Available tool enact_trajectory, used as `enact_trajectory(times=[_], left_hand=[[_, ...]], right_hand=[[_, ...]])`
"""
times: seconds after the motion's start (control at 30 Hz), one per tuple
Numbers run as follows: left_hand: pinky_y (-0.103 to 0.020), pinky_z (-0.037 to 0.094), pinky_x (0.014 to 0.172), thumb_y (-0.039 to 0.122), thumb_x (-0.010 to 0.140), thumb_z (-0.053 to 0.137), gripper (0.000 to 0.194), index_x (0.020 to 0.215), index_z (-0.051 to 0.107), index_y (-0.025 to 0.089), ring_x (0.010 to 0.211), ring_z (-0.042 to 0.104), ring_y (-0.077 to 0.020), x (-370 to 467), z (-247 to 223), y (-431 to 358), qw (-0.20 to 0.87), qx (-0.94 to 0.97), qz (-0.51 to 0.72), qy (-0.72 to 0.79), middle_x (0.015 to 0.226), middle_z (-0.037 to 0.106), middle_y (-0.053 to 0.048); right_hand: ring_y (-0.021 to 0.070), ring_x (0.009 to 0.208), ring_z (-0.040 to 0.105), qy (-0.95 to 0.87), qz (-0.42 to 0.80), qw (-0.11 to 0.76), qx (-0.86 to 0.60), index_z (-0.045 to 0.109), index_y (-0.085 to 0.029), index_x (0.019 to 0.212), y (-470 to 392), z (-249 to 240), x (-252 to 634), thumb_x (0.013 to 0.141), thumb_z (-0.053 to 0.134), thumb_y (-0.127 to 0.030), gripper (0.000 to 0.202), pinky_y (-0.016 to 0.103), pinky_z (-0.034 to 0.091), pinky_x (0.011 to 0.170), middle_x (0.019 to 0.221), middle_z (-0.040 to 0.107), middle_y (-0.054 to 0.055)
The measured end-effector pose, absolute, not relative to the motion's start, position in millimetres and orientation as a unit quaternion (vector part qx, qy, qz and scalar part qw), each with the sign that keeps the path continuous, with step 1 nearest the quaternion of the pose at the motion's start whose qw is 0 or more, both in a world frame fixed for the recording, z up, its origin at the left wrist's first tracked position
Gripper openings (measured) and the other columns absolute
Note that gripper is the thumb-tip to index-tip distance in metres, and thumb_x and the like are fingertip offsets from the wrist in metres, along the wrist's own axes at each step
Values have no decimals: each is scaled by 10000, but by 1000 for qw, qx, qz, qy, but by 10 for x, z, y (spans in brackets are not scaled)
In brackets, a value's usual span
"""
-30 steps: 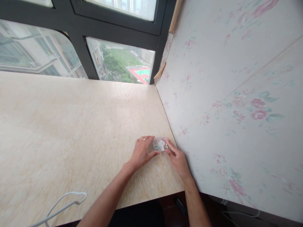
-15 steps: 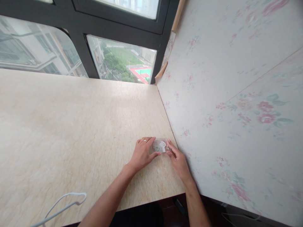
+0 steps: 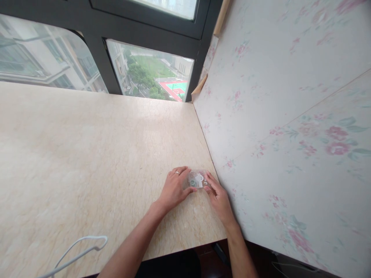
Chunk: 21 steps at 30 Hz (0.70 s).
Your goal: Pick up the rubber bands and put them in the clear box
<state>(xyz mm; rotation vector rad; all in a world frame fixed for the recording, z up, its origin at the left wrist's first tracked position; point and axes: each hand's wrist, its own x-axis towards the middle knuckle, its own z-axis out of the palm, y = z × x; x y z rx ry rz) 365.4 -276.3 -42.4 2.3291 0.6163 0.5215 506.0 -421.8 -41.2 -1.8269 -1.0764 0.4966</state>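
A small clear plastic box with white and green markings lies low over the marbled sill, close to the wall. My left hand, with a ring on one finger, grips its left end between thumb and fingers. The right end is held by my right hand, thumb at the near edge and fingers at the far edge. What is inside the box is too small to make out.
A floral-papered wall rises along the right side. Dark window frames border the back. At the lower left lies a white cable. The sill's front edge runs beneath my forearms.
The view has shifted slightly. Both hands keep their hold on the clear box, which stays in nearly the same place.
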Motion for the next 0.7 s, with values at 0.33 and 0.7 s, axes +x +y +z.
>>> enact_trajectory(times=[0.33, 0.7], left_hand=[[-499, 374, 1016, 454, 725, 733, 609, 1250, 523, 227, 1256, 419, -313, 3670, -442, -2776, 322, 889, 207, 250, 1342, 504, -123], [-491, 371, 999, 437, 714, 742, 635, 1265, 512, 220, 1282, 402, -315, 3687, -439, -2807, 309, 892, 201, 260, 1351, 529, -117]], right_hand=[[223, 1298, 448, -435, 186, 432, -768, 593, -283, 1283, -4139, -323, 5063, 874, 474, -185, 437, 466, 347, 1108, 1387, 513, 1], [232, 1277, 474, -432, 191, 436, -766, 627, -267, 1242, -4138, -344, 5096, 866, 508, -234, 396, 473, 336, 1105, 1345, 557, 22]])
